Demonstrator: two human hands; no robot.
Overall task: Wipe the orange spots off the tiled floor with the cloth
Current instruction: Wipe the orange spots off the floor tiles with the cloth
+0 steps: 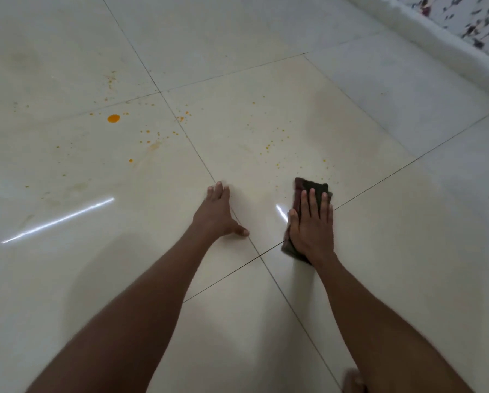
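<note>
A dark folded cloth (312, 190) lies flat on the cream tiled floor (379, 251). My right hand (312, 225) presses down on it with the fingers spread. My left hand (219, 212) rests flat on the floor to the left of the cloth, fingers apart, holding nothing. A large orange spot (113, 118) sits far to the upper left. Small orange specks (268, 147) dot the tile just beyond the cloth, and more specks (149, 137) are scattered around the large spot.
A white skirting ledge (436, 35) runs along the upper right, with a speckled wall surface (470, 18) above it. Dark grout lines (197, 154) cross between my hands. Part of a foot (352, 381) shows at the bottom right.
</note>
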